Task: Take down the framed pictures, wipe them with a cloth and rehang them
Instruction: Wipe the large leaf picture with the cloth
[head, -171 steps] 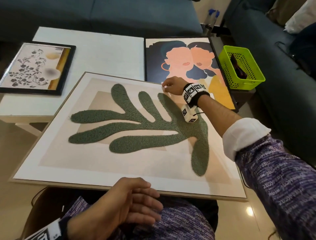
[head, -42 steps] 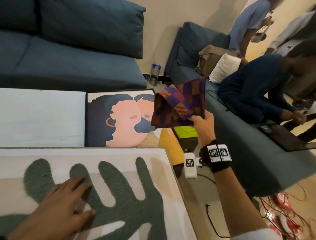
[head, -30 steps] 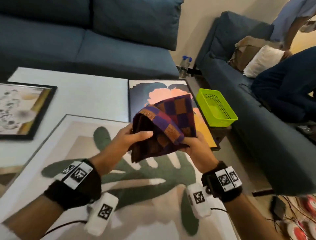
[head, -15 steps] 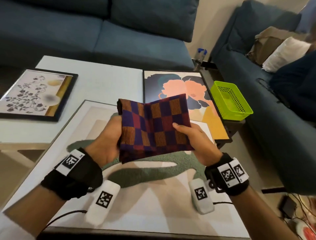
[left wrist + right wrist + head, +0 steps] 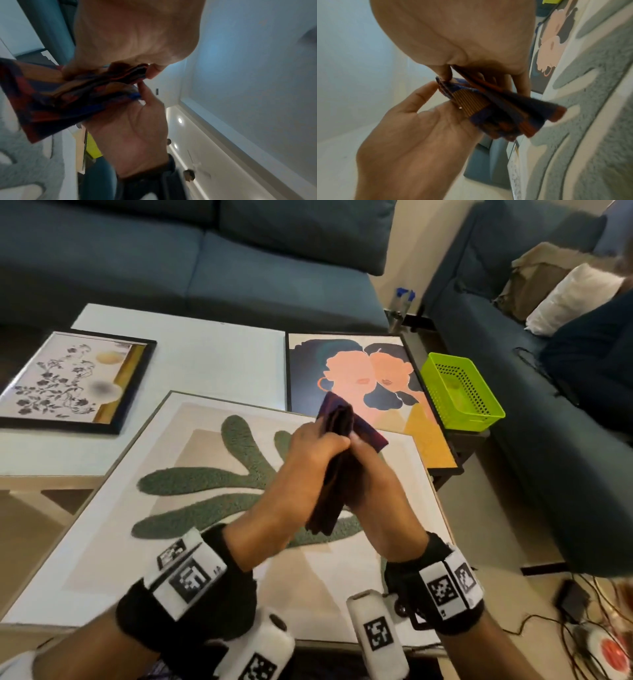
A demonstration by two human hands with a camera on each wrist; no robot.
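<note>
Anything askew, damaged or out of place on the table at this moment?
The portrait picture sticks out past the white table's right edge, next to the green basket, which looks precarious. The big leaf picture overhangs the near edge, tilted. No damage shows. Both hands hold the folded cloth.

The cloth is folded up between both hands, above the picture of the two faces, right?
Not quite. Both hands do hold the folded cloth, but above the green leaf picture; the faces picture lies beyond it, as the head view shows.

Basket (image 5: 460,392) right of pictures (image 5: 356,378)
</note>
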